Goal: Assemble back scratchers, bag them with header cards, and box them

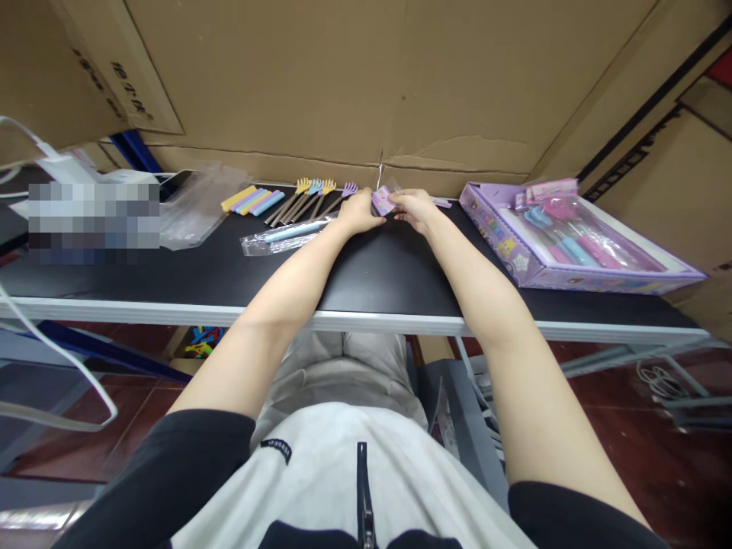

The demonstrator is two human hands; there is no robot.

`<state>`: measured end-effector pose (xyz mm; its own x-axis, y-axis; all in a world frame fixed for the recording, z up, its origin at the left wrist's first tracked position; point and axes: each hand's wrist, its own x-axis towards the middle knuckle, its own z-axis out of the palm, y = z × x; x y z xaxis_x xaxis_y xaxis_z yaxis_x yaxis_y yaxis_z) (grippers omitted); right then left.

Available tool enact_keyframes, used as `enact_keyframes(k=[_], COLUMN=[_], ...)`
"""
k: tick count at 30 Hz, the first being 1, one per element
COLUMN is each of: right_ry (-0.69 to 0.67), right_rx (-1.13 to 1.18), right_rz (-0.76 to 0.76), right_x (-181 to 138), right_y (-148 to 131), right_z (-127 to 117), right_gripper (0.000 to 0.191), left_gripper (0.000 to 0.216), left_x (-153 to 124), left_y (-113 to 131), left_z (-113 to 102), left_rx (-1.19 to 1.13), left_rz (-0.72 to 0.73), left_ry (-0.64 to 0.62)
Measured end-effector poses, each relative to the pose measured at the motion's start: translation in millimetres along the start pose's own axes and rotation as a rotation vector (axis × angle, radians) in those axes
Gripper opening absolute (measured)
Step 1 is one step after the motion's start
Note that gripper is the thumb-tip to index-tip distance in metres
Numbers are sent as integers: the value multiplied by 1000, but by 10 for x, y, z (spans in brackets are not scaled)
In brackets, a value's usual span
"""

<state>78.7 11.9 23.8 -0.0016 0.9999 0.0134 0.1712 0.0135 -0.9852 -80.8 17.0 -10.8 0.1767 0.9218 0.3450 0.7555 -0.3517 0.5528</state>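
A small pink-and-purple printed card [382, 201] is held up between my two hands near the back of the black tabletop. My left hand [359, 213] closes on its left edge, while the fingers of my right hand [416, 208] pinch its right side. Under my left wrist runs a clear plastic sleeve [252, 245] with a light-blue handle [294, 231] inside; its far end is hidden by the hand. Just left of that hand lie several back scratchers [303, 202] with metal rods and yellow, blue and purple claw heads. More purple-pink cards [442, 202] lie behind my right hand.
Several pastel handle tubes [252, 200] and clear plastic bags [200, 206] lie to the left, near a white cable [46, 145]. On the right stands a purple display box [515, 263] with packaged back scratchers [577, 229]. Cardboard walls [343, 84] enclose the table's back.
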Motion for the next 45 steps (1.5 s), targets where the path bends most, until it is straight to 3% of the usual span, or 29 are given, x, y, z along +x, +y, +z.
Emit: enact_keyframes(k=[18, 28, 32, 37, 39, 45], right_ry=[-3, 166, 257, 221, 216, 178], right_rx=[6, -54, -110, -68, -37, -67], right_rz=[9, -100, -108, -116, -101, 49], right_x=[-110, 12, 51, 96, 74, -114], right_y=[-93, -42, -25, -26, -52, -126], right_z=[22, 59, 6, -62, -63, 10], right_gripper=[16, 26, 24, 22, 28, 22], left_gripper=[65, 72, 63, 59, 58, 57], left_x=[-49, -185, -210, -220, -221, -213], left_y=[70, 261, 283, 294, 297, 289], left_z=[-59, -161, -196, -226, -231, -226], left_rx=[90, 264, 301, 290, 285, 267], left_rz=[-1, -42, -54, -58, -71, -88], left_ry=[-19, -42, -77, -72, -64, -35])
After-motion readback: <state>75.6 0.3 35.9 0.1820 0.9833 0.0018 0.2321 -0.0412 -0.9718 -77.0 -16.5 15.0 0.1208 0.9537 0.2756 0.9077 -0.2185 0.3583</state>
